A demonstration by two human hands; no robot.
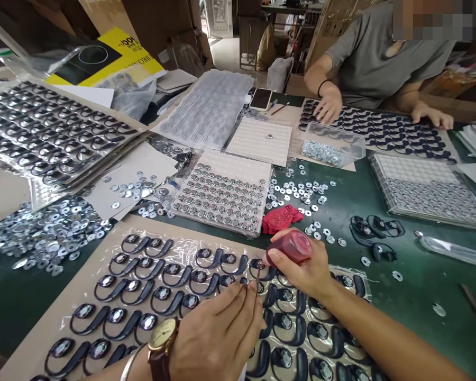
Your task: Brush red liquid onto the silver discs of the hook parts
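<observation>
My right hand (305, 267) is closed around a small red squeeze bottle (289, 247), tipped so that its nozzle end points down and left at one black ear-hook earphone. My left hand (218, 330), with a wristwatch (162, 338) on its wrist, is closed, fingers together, on a thin dark stick (258, 275) whose tip meets the same earphone near the nozzle. Beneath both hands, rows of black ear-hook earphones (121, 288) with round silver centres lie on a plastic-covered cardboard sheet (69, 283). My left hand and forearm hide some of them.
A co-worker's hands (329, 106) rest at another earphone sheet (396, 129). Ahead lie a tray of round silver parts (222, 193), a red cloth (281, 218), loose washers (59, 227) and a clear box (333, 145). A stack of filled sheets (55, 132) stands left, loose earphones (376, 230) right.
</observation>
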